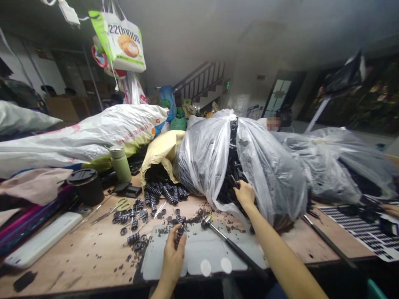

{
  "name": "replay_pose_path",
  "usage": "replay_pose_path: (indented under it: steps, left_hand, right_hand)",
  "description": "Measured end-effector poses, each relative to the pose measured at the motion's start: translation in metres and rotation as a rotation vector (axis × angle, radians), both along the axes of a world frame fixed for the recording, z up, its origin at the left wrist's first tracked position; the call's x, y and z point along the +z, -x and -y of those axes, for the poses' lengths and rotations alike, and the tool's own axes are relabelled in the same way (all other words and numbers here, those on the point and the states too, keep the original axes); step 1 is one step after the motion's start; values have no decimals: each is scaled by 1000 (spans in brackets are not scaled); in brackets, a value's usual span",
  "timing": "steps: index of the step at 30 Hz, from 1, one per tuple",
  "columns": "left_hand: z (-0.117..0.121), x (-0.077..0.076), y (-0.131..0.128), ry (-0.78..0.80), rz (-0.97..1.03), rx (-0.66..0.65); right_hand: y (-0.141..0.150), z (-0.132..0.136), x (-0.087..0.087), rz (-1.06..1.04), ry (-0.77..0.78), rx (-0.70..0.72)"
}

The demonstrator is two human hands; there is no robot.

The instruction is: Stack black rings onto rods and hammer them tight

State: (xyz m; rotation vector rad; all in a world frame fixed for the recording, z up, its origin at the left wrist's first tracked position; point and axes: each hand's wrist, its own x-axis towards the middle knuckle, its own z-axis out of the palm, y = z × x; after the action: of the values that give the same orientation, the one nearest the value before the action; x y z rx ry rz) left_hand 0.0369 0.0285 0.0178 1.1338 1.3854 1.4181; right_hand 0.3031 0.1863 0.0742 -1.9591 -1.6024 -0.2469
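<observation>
Ribbed black part (178, 236) — roughly cylindrical, pale-banded, partly hidden — clamped between thumb and fingers of left hand (172, 251), over grey mat (198, 251). Right hand (245, 194) at slender black pieces (233, 162) in opening of translucent bag (201, 155) — cannot tell whether gripping one. Hammer (233, 245) lies across mat.

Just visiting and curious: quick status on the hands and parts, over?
Left hand holding dark ribbed piece. Right hand at black pieces in open plastic bag. Hammer lying between them.
</observation>
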Motion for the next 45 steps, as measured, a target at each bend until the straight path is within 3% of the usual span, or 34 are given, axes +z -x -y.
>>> replay_pose_path:
  steps: [3,8,10,13,15,18,22,27,31,35,37,40,45]
  left_hand:
    - [-4,11,-4,148,144,-80]
    - [-11,28,-10,189,197,-88]
    - [-11,32,-11,199,168,-97]
    - [-12,37,-7,232,71,-206]
    - [-13,39,-2,298,29,-329]
    - [-16,40,8,370,28,-438]
    - [-16,42,20,312,55,-373]
    - [-11,38,18,326,92,-546]
    - [-8,27,2,293,140,-292]
    - [-7,25,-5,274,188,-262]
    - [-6,29,-4,254,322,-279]
    - [-4,35,-2,225,513,-269]
    - [2,42,-10,231,609,-216]
  right_hand:
    - [-3,22,-10,89,-53,89]
    - [1,52,-17,187,-104,275]
    - [13,66,-13,237,-173,509]
    - [39,90,-2,309,-224,994]
    - [56,102,5,277,-197,1115]
    - [72,110,10,102,-128,1110]
    - [82,108,7,-37,20,1203]
    - [95,115,7,-68,152,1215]
    - [107,131,2,-94,222,1033]
    - [114,139,-9,-160,185,852]
    - [115,142,-12,-215,170,886]
    - [114,147,-11,-299,197,1061]
    - [116,154,-12,-381,197,1194]
